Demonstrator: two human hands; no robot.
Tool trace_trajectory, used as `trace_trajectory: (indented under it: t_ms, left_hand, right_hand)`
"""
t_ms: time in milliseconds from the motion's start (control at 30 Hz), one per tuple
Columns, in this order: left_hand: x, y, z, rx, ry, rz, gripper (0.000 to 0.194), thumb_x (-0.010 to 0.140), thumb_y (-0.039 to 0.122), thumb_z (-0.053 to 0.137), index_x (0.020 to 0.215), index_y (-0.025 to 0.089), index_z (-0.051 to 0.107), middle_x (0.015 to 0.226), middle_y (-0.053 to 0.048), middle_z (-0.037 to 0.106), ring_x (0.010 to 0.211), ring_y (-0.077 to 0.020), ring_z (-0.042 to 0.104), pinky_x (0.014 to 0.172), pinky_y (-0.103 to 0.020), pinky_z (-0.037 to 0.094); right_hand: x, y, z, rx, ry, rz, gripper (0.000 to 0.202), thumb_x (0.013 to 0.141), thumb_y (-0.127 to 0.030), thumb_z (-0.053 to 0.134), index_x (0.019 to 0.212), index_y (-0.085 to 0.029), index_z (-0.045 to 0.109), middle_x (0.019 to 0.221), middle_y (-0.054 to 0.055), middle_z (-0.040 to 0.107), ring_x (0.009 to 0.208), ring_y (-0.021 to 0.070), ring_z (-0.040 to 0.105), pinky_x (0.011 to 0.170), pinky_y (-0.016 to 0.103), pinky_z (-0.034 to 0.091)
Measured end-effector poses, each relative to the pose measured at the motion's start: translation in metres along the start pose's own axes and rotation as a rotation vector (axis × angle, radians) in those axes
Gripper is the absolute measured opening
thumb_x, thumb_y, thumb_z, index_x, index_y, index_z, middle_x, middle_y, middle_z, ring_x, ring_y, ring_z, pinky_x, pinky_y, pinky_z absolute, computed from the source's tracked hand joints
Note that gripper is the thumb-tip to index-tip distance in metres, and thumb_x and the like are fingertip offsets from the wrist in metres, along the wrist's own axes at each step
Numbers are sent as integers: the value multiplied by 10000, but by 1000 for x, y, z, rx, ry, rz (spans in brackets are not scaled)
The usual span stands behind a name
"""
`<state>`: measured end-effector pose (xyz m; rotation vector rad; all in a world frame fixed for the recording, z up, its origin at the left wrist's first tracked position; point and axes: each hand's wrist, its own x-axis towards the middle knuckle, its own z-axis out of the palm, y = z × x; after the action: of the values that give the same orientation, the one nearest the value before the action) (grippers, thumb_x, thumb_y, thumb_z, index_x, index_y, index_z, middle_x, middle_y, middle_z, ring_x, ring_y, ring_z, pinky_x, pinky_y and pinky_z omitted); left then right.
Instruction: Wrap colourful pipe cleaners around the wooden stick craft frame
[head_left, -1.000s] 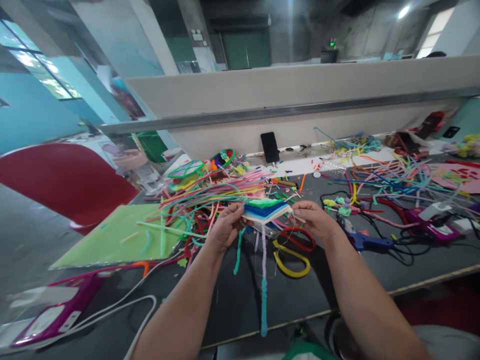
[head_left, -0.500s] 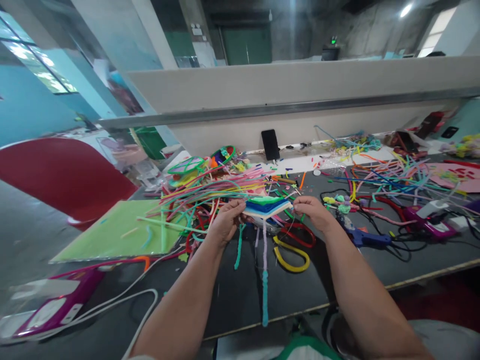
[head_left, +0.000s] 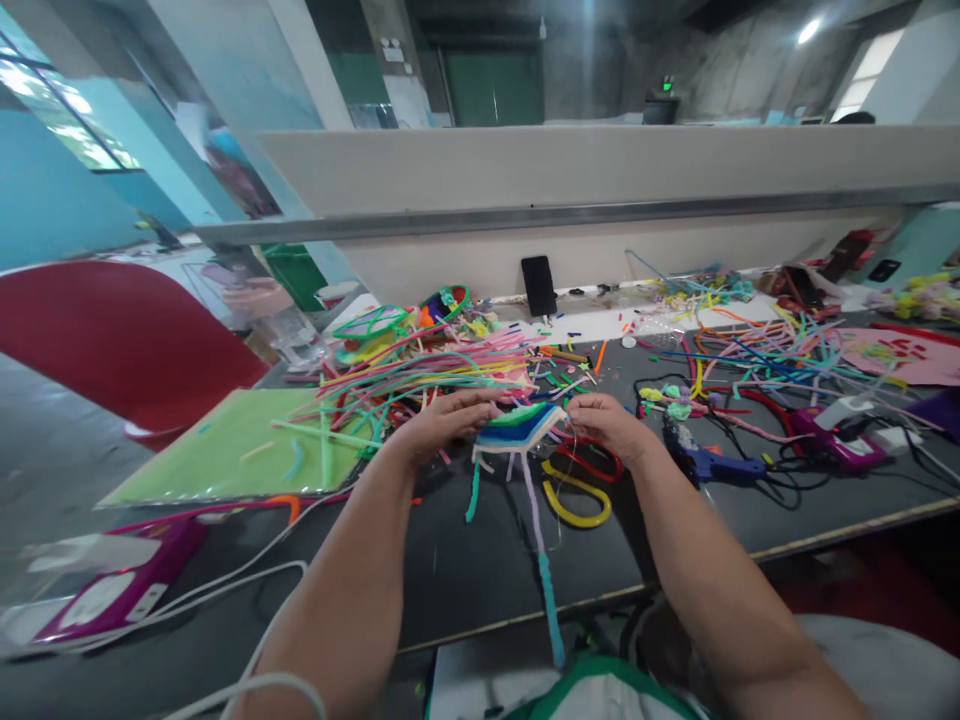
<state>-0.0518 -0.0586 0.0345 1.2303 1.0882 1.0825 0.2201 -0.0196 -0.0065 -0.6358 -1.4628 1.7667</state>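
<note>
A layered pipe-cleaner craft piece [head_left: 517,430] in green, blue and white hangs over the table between my hands. Long strands dangle below it, among them a lilac and teal pipe cleaner [head_left: 546,580] and a short teal one [head_left: 473,490]. My left hand [head_left: 450,418] has its fingers closed on the upper left edge; the fingertips are partly hidden. The right corner is pinched by my right hand [head_left: 606,425], near a thin thread [head_left: 574,460] that loops down. Just behind and below lie a yellow bent loop [head_left: 576,505] and a red one [head_left: 600,462].
Bundled pipe cleaners [head_left: 435,370] are heaped behind my left hand. A green sheet [head_left: 225,450] lies at left, near a purple power strip [head_left: 127,580] and white cables. On the right sit a blue glue gun [head_left: 712,465] and tangled cords. A phone [head_left: 538,285] leans against the partition.
The craft piece has tilted, showing more of its layered face, and its long strand has swung right. My left hand has shifted to its upper edge, fingers more outstretched. The right hand keeps its pinch.
</note>
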Motion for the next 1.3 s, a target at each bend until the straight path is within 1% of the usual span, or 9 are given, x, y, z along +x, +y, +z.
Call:
trace_trajectory:
  t_ms: [67, 167, 300, 400, 500, 700, 867, 1133, 1300]
  left_hand:
    - [1, 10, 8, 106, -76, 23, 507, 642, 210, 776, 1134, 164, 660, 1048, -106, 698, 980, -233, 641, 785, -265, 501]
    - [10, 14, 32, 302, -211, 111, 435, 633, 238, 776, 1058, 186, 701, 1113, -76, 680, 1091, -245, 583, 859, -243, 460]
    - [24, 4, 59, 501, -319, 166, 259, 749, 309, 666, 971, 186, 719, 900, -36, 694, 834, -187, 612, 738, -230, 465]
    - [27, 2, 62, 479, -322, 133, 232, 783, 338, 621, 909, 168, 716, 765, -23, 656, 665, -144, 562, 600, -212, 432]
    - [28, 14, 61, 504, -355, 124, 193, 745, 322, 662, 821, 158, 729, 722, -25, 649, 658, -141, 551, 599, -203, 419]
    - [24, 36, 70, 657, -543, 119, 151, 734, 300, 657, 744, 174, 741, 677, -7, 650, 644, -143, 553, 605, -204, 422]
    - [19, 31, 63, 730, -448, 246, 174, 761, 281, 638, 845, 186, 756, 786, -28, 710, 729, -177, 616, 695, -234, 454]
    - [5, 40, 57, 786, -291, 312, 186, 761, 253, 639, 901, 199, 747, 851, -31, 715, 817, -199, 630, 779, -255, 456]
    - [8, 34, 56, 868, -322, 277, 185, 776, 264, 608, 865, 182, 748, 799, -31, 718, 745, -186, 631, 705, -248, 457]
  right_hand:
    - [2, 3, 4, -42, -35, 11, 249, 702, -377, 700, 641, -160, 593, 530, -44, 471, 504, 82, 375, 533, 232, 293]
    - [4, 4, 6, -71, -48, -15, 259, 716, -392, 686, 642, -162, 594, 529, -43, 475, 511, 87, 387, 535, 233, 291]
    - [4, 1, 4, -86, -37, -50, 245, 722, -385, 681, 662, -157, 615, 554, -38, 504, 536, 89, 415, 564, 235, 309]
    - [3, -2, 3, -123, -49, -69, 259, 730, -394, 673, 666, -150, 615, 561, -37, 503, 541, 87, 409, 563, 234, 300]
    - [1, -3, 4, -147, -56, -62, 301, 724, -442, 672, 693, -153, 599, 567, -45, 481, 523, 80, 366, 524, 225, 257]
    - [1, -3, 7, -187, -74, -120, 359, 748, -507, 641, 699, -162, 554, 585, -53, 423, 529, 77, 323, 513, 221, 235]
    - [1, -6, 8, -228, -23, -186, 329, 799, -492, 602, 802, -163, 609, 679, -19, 524, 627, 102, 441, 602, 228, 338]
    - [-3, -9, 13, -260, -144, -86, 256, 765, -406, 652, 760, -151, 631, 657, -5, 576, 617, 115, 501, 605, 238, 371]
    - [0, -4, 13, -322, -132, -122, 184, 726, -330, 674, 748, -154, 624, 677, -12, 576, 634, 113, 505, 629, 240, 393]
